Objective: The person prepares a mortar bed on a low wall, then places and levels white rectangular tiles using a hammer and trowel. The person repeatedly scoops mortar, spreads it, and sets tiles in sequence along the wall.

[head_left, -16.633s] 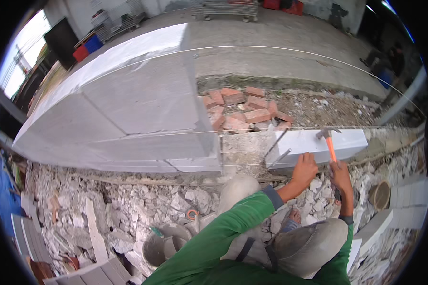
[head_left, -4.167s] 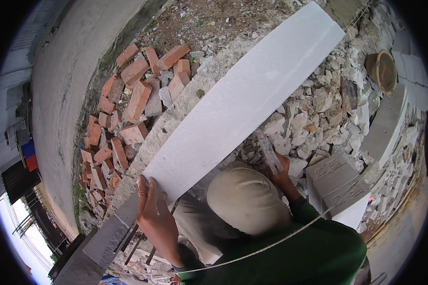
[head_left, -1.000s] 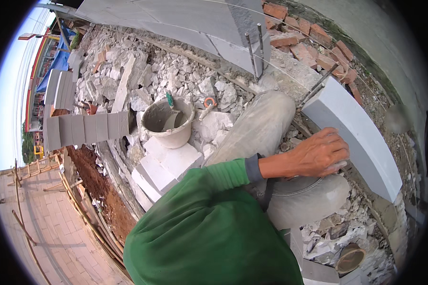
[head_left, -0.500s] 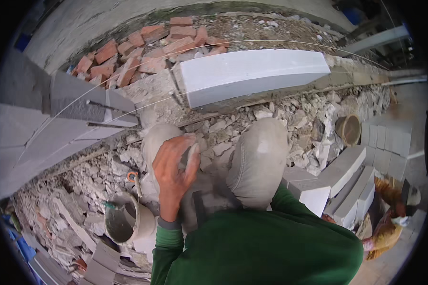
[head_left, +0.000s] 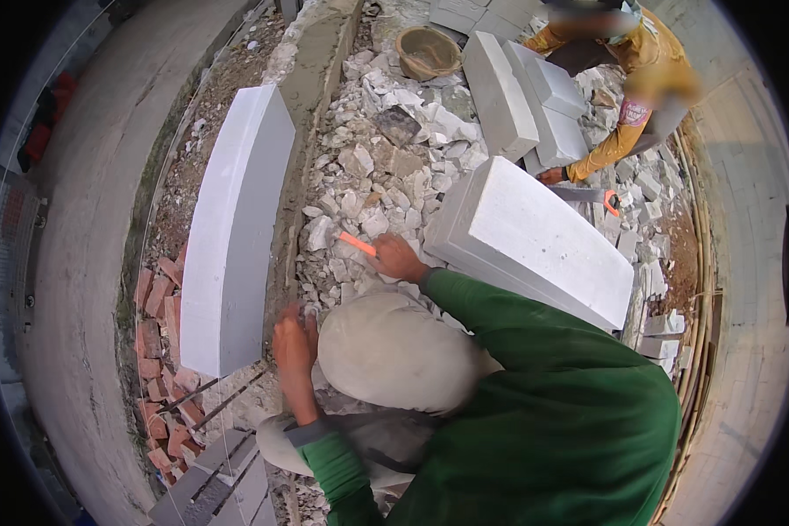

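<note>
My right hand (head_left: 397, 259) reaches out over the white rubble (head_left: 368, 167) and grips an orange-handled tool (head_left: 357, 243) whose head is hidden among the stones. My left hand (head_left: 294, 337) rests with curled fingers on the rubble beside my bent knee (head_left: 394, 351), close to the near end of a long white block (head_left: 232, 228) lying on a mortar strip. Whether the left hand holds anything is hidden. Both sleeves are green.
A stack of large white blocks (head_left: 535, 237) lies just right of my right arm. Another person in a yellow top (head_left: 627, 79) crouches by more blocks (head_left: 508, 88). A round bucket (head_left: 427, 53) sits far off. Red bricks (head_left: 162, 351) and steel rods (head_left: 219, 394) lie left.
The view has swung round. My right hand has come into view on the rubble with the orange-handled tool, and my left hand has dropped from in front of my knee to beside the long block.
</note>
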The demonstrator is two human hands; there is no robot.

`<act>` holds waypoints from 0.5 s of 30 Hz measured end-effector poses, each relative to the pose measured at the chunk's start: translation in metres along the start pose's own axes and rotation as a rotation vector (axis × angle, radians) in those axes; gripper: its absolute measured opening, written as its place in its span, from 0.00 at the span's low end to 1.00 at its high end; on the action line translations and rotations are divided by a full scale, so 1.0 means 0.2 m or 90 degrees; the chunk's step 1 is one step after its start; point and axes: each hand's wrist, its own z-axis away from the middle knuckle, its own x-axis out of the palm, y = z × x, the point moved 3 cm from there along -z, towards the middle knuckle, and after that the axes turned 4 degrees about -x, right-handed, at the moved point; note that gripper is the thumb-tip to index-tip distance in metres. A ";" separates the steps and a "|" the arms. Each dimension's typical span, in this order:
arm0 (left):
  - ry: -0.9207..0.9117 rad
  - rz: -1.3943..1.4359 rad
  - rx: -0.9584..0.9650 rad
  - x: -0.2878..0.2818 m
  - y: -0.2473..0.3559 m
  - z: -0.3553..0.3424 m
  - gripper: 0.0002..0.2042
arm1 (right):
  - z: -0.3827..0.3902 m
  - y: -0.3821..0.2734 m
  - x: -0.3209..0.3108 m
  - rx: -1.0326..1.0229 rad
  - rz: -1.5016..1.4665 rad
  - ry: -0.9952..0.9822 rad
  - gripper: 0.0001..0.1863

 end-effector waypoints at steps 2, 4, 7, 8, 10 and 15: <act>-0.089 0.042 0.034 0.13 -0.07 0.12 0.14 | 0.00 0.00 0.02 0.011 0.010 -0.006 0.20; -0.144 0.057 0.024 0.21 -0.11 0.16 0.15 | 0.01 0.00 0.03 0.020 0.034 0.012 0.20; -0.183 0.046 0.024 0.31 -0.09 0.10 0.15 | 0.03 0.00 0.06 0.034 0.090 0.038 0.21; -0.194 0.041 0.030 0.34 -0.07 0.06 0.15 | 0.04 0.00 0.07 0.033 0.079 0.089 0.22; -0.228 0.026 0.045 0.40 -0.02 0.00 0.16 | 0.06 -0.01 0.08 0.035 0.083 0.153 0.22; -0.280 -0.006 0.054 0.50 0.04 -0.01 0.17 | 0.06 0.00 0.13 0.051 0.067 0.215 0.22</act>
